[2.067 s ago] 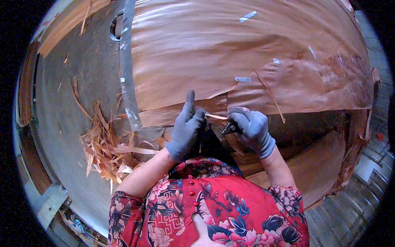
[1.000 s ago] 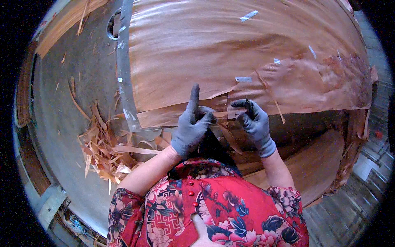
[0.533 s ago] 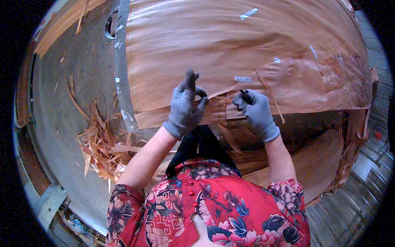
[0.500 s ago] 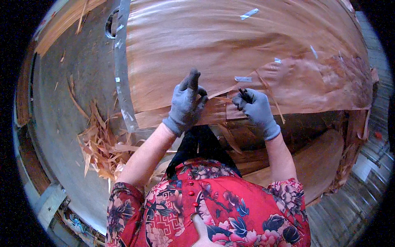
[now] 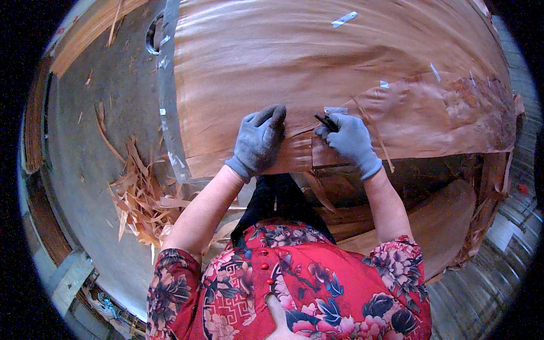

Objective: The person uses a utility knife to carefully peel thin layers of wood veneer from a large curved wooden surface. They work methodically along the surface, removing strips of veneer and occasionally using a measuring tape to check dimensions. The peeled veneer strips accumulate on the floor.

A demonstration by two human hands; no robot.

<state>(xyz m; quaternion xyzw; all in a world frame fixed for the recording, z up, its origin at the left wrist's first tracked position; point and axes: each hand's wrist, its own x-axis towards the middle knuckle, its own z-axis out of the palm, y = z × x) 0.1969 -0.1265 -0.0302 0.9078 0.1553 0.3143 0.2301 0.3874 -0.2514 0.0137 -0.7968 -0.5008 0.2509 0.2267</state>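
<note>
In the middle, a broad brown sheet point(image 5: 255, 68), spread from the far side to close before the body, rippled and lightly shiny, with a dark gap point(image 5: 300, 134) near its near edge. Looks thin and light, more flexible than stiff, perhaps a little slippery; likely to split if bent sharply or tugged from one corner. Best to steady flat-handed on either side of the gap, with gentle pressure.

Over the sheet, left of the gap, the gloved left hand point(image 5: 259, 139), fingers bent and bunched together; cannot tell about any grasp on a sliver or edge. To the right, the gloved right hand point(image 5: 352, 144), fingers closed around a small dark tool point(image 5: 327, 122), tip pointing far and left. Compact and apparently rigid; best to hold by the body, away from the tip.

Just beyond the right hand, pale tape point(image 5: 335, 110); to its right, a thin loose strip point(image 5: 378, 139), slanting. Farther left, beyond a grey band point(image 5: 164, 90), a tangled heap of brown scraps point(image 5: 141, 204).
</note>
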